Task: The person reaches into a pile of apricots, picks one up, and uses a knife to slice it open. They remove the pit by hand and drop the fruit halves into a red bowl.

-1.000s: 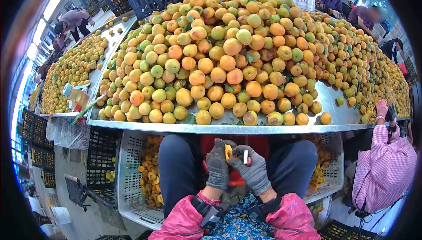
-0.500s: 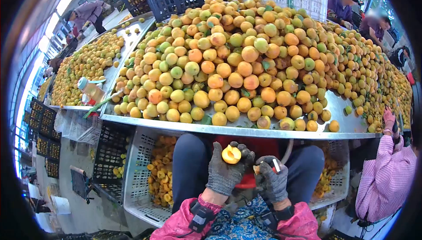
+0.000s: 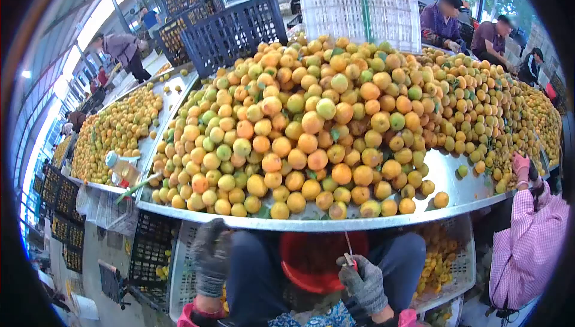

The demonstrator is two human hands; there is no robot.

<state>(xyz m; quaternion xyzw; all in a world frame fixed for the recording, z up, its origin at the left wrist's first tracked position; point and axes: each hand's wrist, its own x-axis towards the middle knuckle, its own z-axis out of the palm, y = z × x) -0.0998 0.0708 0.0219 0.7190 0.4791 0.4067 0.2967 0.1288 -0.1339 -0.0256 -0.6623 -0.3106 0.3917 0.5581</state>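
Note:
My left hand [image 3: 211, 256], in a grey knit glove, is over the white crate [image 3: 179, 267] beside my left knee. It is smeared by motion, so its fingers and anything in them cannot be made out. My right hand [image 3: 364, 283], gloved the same way, is closed on a small knife [image 3: 348, 244] with its thin blade pointing up toward the table edge. Between my knees stands a red bucket [image 3: 323, 279]. Just beyond, a large heap of apricots [image 3: 311, 123] lies on the metal table [image 3: 299, 224].
Cut apricots [image 3: 436, 270] fill a crate at my right knee. A dark crate [image 3: 236, 33] and a white crate [image 3: 359, 18] stand behind the heap. To the right, a co-worker's gloved hand [image 3: 521, 168] reaches into the fruit. A bottle [image 3: 123, 168] stands at left.
My left hand has moved left from in front of me to over the crate; the apricot half it held is out of sight. My right hand is lower, its knife blade now upright. The view has tilted up.

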